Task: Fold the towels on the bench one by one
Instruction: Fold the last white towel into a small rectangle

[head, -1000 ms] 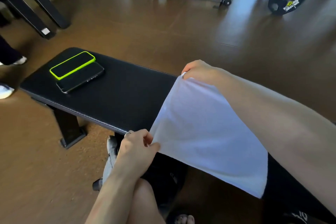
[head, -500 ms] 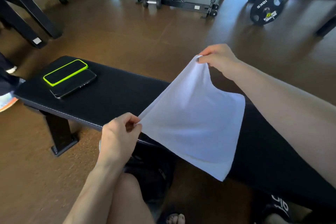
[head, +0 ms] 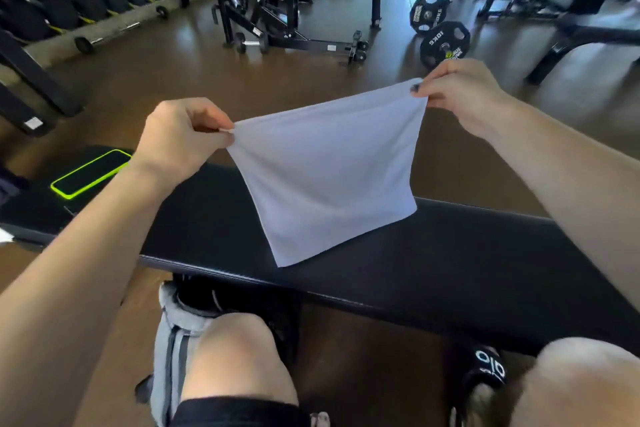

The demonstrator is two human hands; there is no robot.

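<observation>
A small white towel [head: 325, 170] hangs in the air above the black padded bench [head: 450, 263]. My left hand [head: 180, 135] pinches its upper left corner. My right hand [head: 464, 94] pinches its upper right corner, a little higher. The top edge is stretched between both hands, and the lower corners dangle down to the bench top. I cannot tell if the bottom tip touches the pad.
A phone in a neon green case [head: 91, 173] lies on the bench's left end. Under the bench are a grey bag [head: 173, 340] and a black slide sandal [head: 485, 371]. Weight plates [head: 445, 43] and gym machines [head: 287, 10] stand on the brown floor beyond.
Both hands have lifted the towel off the bench and spread apart, so it now hangs stretched by its top corners. The view has tilted up toward the gym.
</observation>
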